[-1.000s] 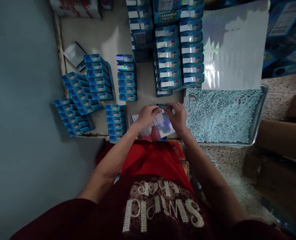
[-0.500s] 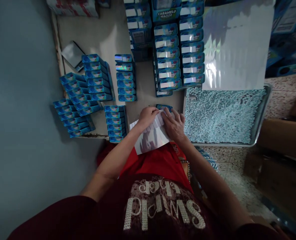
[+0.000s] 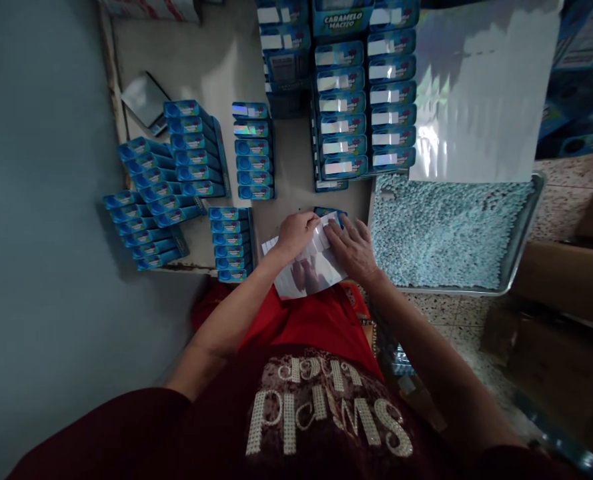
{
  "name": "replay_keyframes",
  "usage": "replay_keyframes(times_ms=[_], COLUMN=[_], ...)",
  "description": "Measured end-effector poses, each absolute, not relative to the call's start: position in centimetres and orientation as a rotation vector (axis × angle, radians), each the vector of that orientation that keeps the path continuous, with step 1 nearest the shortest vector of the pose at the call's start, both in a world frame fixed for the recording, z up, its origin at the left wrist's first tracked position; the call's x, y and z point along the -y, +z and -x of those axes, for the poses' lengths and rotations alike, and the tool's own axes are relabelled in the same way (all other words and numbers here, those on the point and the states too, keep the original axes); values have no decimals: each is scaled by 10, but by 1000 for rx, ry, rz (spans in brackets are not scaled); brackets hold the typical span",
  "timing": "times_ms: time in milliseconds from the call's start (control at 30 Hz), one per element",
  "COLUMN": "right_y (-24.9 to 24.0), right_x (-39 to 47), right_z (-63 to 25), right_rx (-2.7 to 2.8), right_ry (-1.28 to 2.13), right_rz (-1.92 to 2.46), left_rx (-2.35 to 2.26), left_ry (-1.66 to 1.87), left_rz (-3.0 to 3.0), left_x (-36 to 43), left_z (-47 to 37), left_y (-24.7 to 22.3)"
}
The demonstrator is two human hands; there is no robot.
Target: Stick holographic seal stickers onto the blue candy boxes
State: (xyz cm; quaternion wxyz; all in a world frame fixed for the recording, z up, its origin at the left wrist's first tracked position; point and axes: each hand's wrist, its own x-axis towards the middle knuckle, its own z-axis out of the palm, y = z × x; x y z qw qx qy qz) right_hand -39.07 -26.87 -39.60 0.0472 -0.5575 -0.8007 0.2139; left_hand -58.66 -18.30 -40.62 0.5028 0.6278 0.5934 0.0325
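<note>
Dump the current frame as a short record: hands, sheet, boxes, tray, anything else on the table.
left_hand: left hand, fingertips pinched at upper edge of shiny sheet
right_hand: right hand, fingers spread over sheet's right end
near_hands: small blue box, partly hidden
middle_column: six blue boxes, reflective strips on far two
tray: metal tray holding pale blue pieces
over_tray: large white sheet across far side
far_left: flat square device, type unclear
</note>
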Motion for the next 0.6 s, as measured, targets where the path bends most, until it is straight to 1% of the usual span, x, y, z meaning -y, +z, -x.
replay_keyframes(times_ms=[167, 267, 333, 400, 500, 600], right_y=[-388, -381, -368, -346, -301, -272], right_x=[273, 270, 270, 270, 265, 245], right_z=[392, 390, 390, 393, 405, 424], right_rx=[2333, 2249, 2209, 2139, 1813, 1246], right_ry=[553, 510, 509, 553, 733, 1150], right_rz=[1795, 1930, 1997, 2010, 2044, 2019], left_rx=[-1387, -1425, -1454, -1451, -1420, -1483], left_ry=[56, 68, 73, 95, 199, 421], left_rz=[-1661, -1713, -1722, -1731, -1740, -1549], left_x=[188, 193, 196, 198, 199, 196], left_z=[580, 573, 567, 560, 554, 560], left_y=[-406, -411, -417, -424, -425, -417])
